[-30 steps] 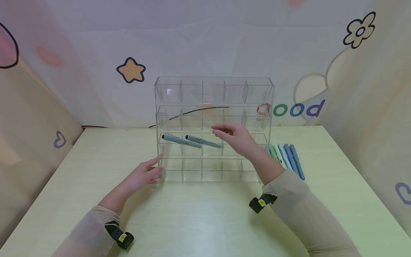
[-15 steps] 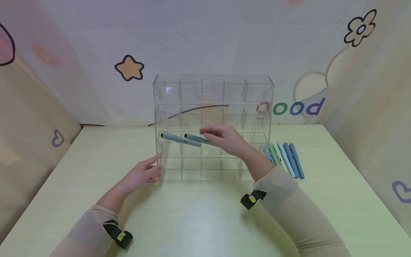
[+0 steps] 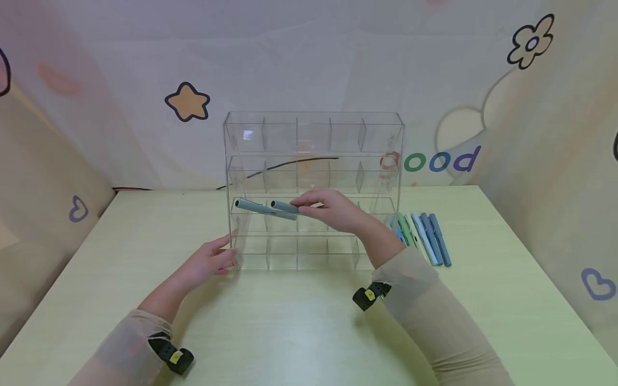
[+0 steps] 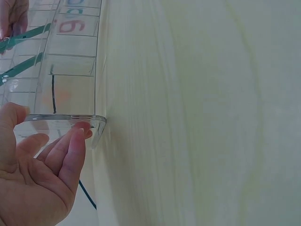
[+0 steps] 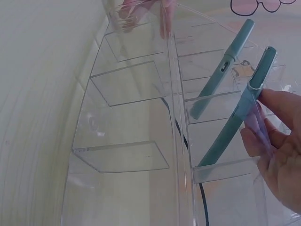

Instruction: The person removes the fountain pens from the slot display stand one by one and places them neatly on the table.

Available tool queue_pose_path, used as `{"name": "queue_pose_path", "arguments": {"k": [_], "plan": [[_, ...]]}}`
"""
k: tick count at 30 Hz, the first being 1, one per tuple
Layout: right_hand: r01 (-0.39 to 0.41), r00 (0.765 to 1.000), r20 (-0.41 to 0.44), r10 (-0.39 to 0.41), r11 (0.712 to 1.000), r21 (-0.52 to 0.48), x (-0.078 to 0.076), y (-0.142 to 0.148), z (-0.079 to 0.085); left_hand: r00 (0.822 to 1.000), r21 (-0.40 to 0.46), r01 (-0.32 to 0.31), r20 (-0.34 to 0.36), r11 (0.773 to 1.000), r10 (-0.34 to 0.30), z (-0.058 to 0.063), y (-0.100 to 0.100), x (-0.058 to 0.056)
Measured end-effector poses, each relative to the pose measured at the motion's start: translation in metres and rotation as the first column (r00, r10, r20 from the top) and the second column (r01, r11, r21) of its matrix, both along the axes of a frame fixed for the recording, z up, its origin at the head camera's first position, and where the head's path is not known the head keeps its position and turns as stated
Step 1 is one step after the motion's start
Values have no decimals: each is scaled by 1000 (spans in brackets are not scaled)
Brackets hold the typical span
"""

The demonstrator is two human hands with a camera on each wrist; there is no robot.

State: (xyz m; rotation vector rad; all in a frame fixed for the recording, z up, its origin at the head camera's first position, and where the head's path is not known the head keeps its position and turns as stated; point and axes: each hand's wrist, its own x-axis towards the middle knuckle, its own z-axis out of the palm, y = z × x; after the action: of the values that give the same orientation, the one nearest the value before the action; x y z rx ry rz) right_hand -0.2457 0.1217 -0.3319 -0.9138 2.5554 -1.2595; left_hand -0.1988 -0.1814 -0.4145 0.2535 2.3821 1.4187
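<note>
A clear acrylic organizer (image 3: pixel 314 120) with rows of divided compartments stands upright on the table. Two capped teal pens slant in neighbouring compartments of its third row from the top: the left pen (image 3: pixel 258 206) leans untouched, and the right pen (image 5: pixel 233 117) is pinched near its cap by my right hand (image 3: pixel 333 209). In the right wrist view, that pen's lower end sits behind a clear front lip. My left hand (image 3: pixel 205 262) touches the organizer's left side with its fingers (image 4: pixel 70 150); the thumb lies by the front edge.
Several green and blue pens (image 3: pixel 429 241) lie side by side on the table (image 3: pixel 299 327), right of the organizer. A printed curtain (image 3: pixel 309 64) hangs behind it. A dark cord (image 3: pixel 132 188) runs along the table's back edge.
My right hand has moved left and slightly down to the right-hand teal pen and now pinches it. The left hand has stayed at the organizer's side. The head view has shifted slightly.
</note>
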Motion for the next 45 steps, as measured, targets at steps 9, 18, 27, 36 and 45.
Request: {"name": "queue_pose_path", "arguments": {"k": [9,18,27,36,45], "plan": [[29,998,55,-28,999,-21,0,-4,0,1000,4,-3,-7,1000,3,0,-3,0],[65,998,22,-64,997,-41,1,-5,-1,1000,7,2,-3,1000,-2,1,-4,0],[127,991,-21,-133,977,-169,8,-5,-5,1000,3,4,-6,1000,-4,-2,-3,-1],[116,981,-120,-154,955,-274,12,0,-4,1000,-3,-6,1,1000,6,-4,-2,-1],[86,963,-213,-165,938,-336,22,-1,11,1000,11,3,-11,1000,-3,-1,-2,1]]}}
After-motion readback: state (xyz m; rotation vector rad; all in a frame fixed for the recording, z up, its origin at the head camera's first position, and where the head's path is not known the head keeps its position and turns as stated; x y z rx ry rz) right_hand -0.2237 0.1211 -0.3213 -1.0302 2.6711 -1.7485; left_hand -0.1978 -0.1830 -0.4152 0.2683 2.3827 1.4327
